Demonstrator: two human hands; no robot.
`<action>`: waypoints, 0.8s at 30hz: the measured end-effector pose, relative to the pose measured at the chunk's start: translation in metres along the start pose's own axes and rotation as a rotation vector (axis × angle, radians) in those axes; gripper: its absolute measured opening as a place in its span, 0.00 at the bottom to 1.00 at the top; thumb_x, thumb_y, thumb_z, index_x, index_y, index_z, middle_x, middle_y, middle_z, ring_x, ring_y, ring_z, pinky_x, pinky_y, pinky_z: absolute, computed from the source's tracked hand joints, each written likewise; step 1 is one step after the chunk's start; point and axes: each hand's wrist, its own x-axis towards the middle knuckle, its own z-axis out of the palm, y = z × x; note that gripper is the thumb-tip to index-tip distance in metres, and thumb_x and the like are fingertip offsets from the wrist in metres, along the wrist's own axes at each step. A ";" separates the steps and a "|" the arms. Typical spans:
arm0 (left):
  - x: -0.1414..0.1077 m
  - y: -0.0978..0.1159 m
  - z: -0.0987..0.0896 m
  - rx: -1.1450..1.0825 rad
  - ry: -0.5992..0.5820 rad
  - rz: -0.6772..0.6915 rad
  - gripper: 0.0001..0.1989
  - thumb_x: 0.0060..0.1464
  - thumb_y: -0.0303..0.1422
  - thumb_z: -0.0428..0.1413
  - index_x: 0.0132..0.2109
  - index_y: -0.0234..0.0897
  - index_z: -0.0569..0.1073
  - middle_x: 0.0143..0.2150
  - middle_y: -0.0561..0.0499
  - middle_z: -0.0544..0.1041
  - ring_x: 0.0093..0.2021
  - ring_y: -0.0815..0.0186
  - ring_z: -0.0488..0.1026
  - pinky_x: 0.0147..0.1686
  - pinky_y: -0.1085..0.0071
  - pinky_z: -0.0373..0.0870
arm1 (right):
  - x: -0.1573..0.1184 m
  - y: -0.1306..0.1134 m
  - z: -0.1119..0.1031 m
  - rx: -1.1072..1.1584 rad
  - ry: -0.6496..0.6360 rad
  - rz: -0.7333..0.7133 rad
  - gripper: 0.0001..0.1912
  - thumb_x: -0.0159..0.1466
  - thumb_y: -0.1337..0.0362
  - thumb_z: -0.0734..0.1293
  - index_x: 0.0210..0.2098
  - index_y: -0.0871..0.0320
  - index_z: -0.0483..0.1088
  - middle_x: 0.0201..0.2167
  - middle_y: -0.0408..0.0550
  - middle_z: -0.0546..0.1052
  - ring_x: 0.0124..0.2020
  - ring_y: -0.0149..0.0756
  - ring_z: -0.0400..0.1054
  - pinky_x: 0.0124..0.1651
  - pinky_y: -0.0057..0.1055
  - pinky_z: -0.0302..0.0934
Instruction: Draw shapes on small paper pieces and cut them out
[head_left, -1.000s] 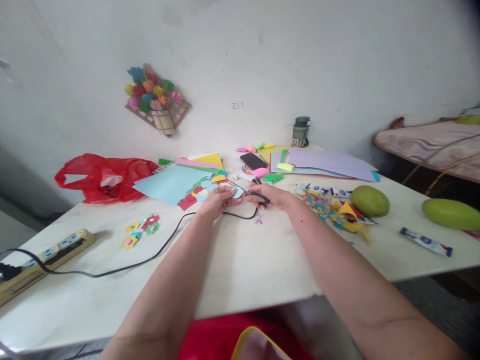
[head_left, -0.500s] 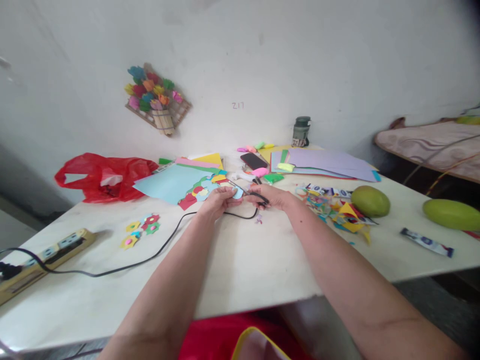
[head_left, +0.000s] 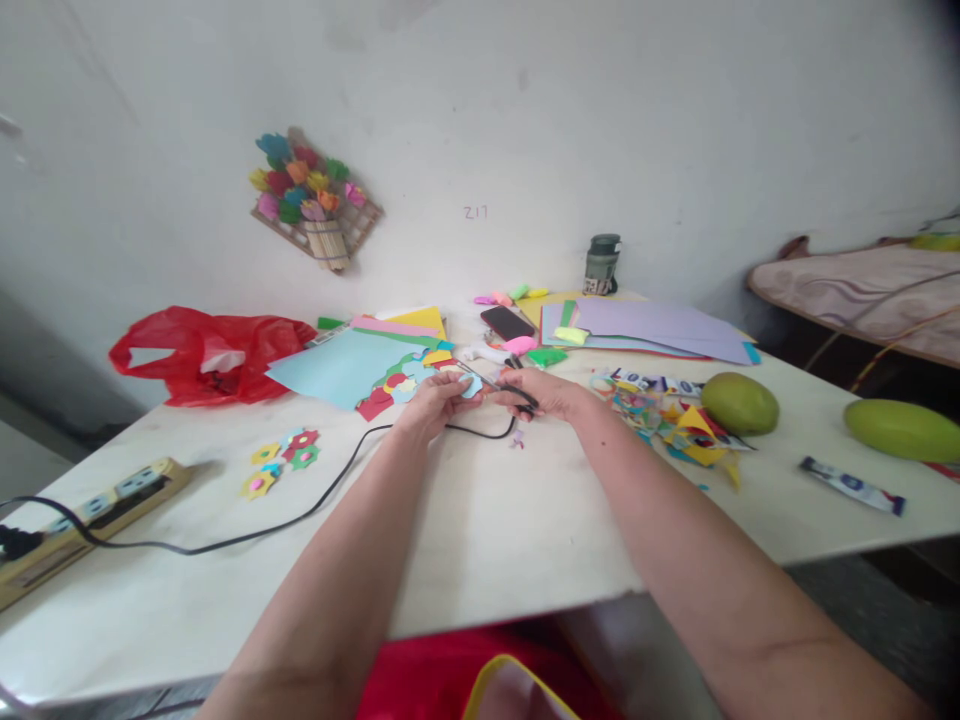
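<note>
Over the middle of the white table, my left hand pinches a small light blue paper piece. My right hand is closed round the black handles of a pair of scissors. The blades point left and lie against the paper's edge. Just beyond my left hand lie cut paper shapes in red, yellow, green and blue. Several small paper flowers, some with pink centres, rest on the table to the left. Below my hands runs a black cord.
A red plastic bag and coloured sheets lie at the back left. On the right are paper scraps, green fruits and a tube. A power strip sits at left; a phone lies behind my hands.
The light blue paper has turned slightly between my left fingers, and the scissor blades sit at a different angle against it. Both arms stay almost in place.
</note>
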 end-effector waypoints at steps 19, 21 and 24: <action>0.002 -0.001 -0.005 0.083 -0.012 0.055 0.11 0.36 0.28 0.66 0.26 0.30 0.71 0.21 0.55 0.71 0.24 0.73 0.71 0.36 0.72 0.73 | 0.002 0.015 -0.016 -0.176 -0.064 -0.030 0.15 0.57 0.53 0.64 0.25 0.59 0.61 0.13 0.38 0.65 0.12 0.22 0.53 0.14 0.21 0.42; 0.000 0.000 -0.003 0.081 0.001 0.048 0.10 0.36 0.27 0.66 0.25 0.30 0.71 0.20 0.55 0.70 0.23 0.74 0.70 0.36 0.72 0.73 | 0.003 0.016 -0.016 -0.177 -0.076 -0.040 0.16 0.58 0.52 0.63 0.25 0.58 0.61 0.13 0.38 0.65 0.12 0.22 0.53 0.14 0.22 0.42; -0.001 0.002 -0.001 0.083 0.009 0.022 0.11 0.35 0.27 0.66 0.25 0.30 0.71 0.20 0.56 0.69 0.22 0.75 0.68 0.34 0.73 0.73 | 0.004 0.017 -0.017 -0.163 -0.081 -0.041 0.17 0.58 0.51 0.62 0.25 0.58 0.61 0.13 0.39 0.65 0.13 0.23 0.53 0.14 0.22 0.43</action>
